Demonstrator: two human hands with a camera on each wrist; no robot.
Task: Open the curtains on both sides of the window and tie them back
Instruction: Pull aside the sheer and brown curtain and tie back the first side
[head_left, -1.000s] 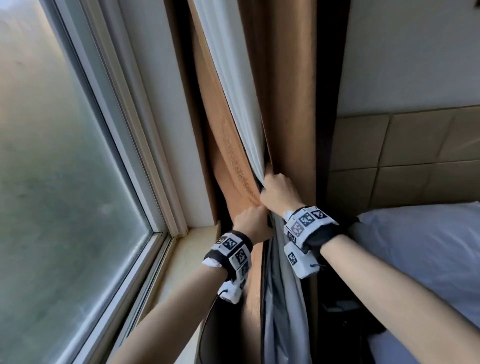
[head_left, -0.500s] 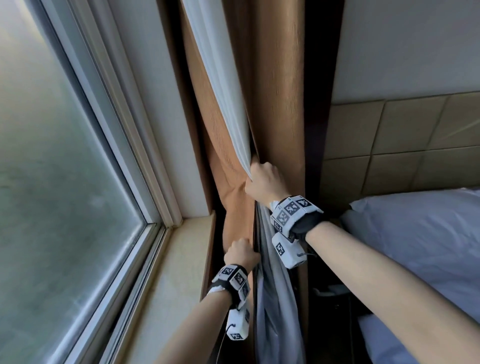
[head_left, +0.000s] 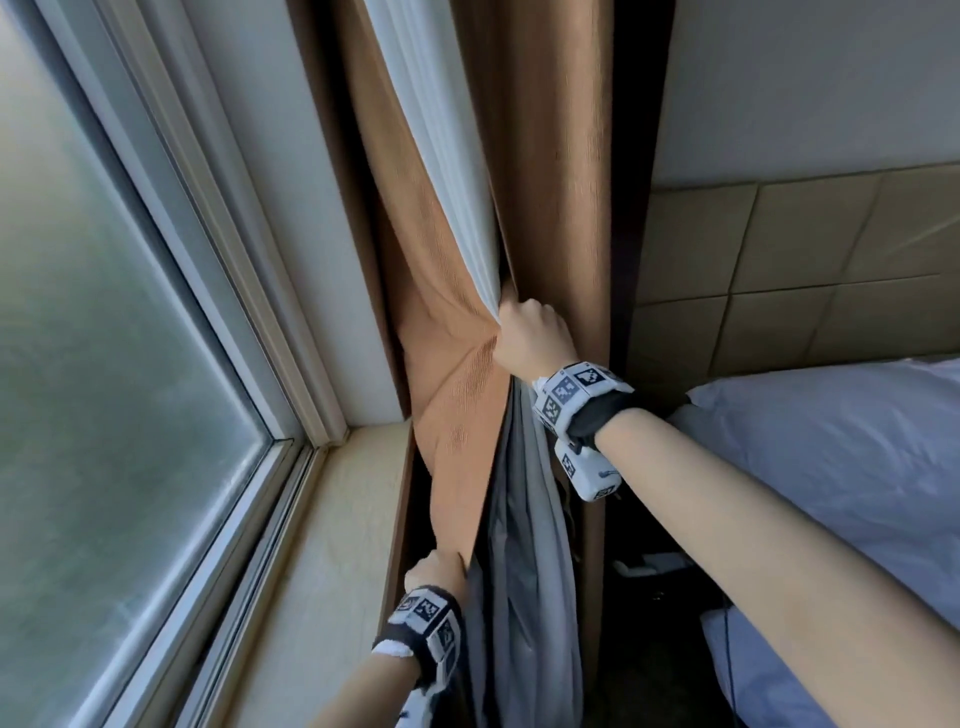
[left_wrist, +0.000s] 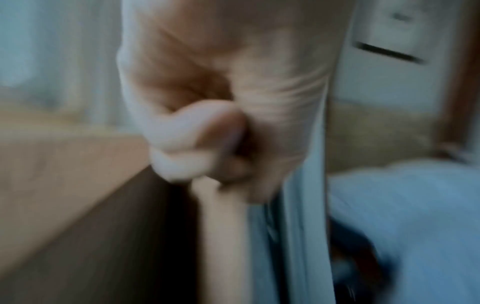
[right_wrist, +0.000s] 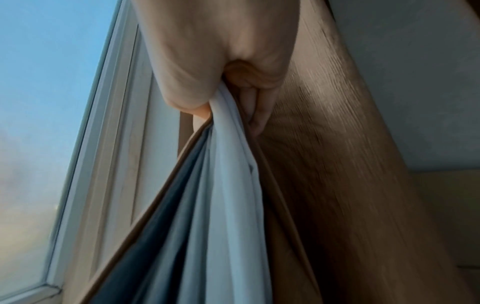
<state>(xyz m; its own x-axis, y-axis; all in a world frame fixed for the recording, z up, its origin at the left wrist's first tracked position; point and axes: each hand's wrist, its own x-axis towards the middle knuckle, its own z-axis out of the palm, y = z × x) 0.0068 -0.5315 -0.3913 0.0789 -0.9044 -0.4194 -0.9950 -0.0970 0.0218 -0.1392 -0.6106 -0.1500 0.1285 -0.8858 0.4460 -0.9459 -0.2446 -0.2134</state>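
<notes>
Although no tie-back is seen in any view, the brown curtain (head_left: 457, 364) on this side of the window (head_left: 104, 338) is already drawn off the glass and gathered against the wall beside the padded headboard (head_left: 779, 270); its pale lining (head_left: 447, 156) is bunched with it. The right hand (head_left: 530, 338) is closed into a fist round the gathered brown cloth and lining at about sill height, and in the right wrist view its fingers (right_wrist: 259, 107) are seen curled tight over the white folds (right_wrist: 228, 164); the left hand (head_left: 436, 571) is lower, close beside the window sill (head_left: 332, 545), where the curtain's free edge is pinched between thumb and curled fingers (left_wrist: 197, 135), though that view is blurred. Between the two hands the brown cloth is pulled taut in a slanting sheet, with grey lining (head_left: 519, 545) hanging loose below. The opening of this curtain is judged done, and the gathering nearly so; the tying is judged not yet done, since no band or cord is wrapped round the bundle. Whether the opposite curtain has been opened or tied cannot be told, as it lies outside every view; a white pillow (head_left: 831, 441) is seen to the right.
</notes>
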